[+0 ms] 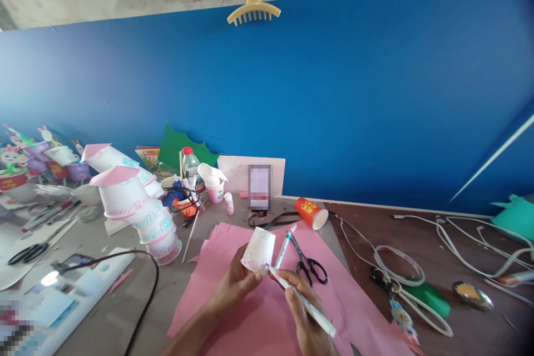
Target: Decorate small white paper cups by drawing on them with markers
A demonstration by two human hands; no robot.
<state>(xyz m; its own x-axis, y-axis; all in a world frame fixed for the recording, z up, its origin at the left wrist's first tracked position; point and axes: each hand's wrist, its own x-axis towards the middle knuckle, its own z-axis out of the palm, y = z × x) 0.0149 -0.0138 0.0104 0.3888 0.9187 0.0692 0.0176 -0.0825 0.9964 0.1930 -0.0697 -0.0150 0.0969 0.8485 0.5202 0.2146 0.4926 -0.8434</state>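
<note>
A white paper cup (261, 245), upside down and a little tilted, is gripped in my left hand (236, 281) over pink paper sheets (196, 306). Pink lettering runs along its lower rim. My right hand (306, 308) holds a white marker pen (315, 314), whose tip touches the cup near that lettering. Just right of the cup lies another white marker (286, 246) with a teal band. Black-handled scissors (311, 270) rest on the pink paper beyond my right hand.
Stacked decorated cups (154, 222) with pink cone tops stand at left. An orange-red paper cup (311, 213) lies on its side behind the paper. White cables (442, 233) and a keychain (400, 311) are at right. A black cord (154, 283) curves at left.
</note>
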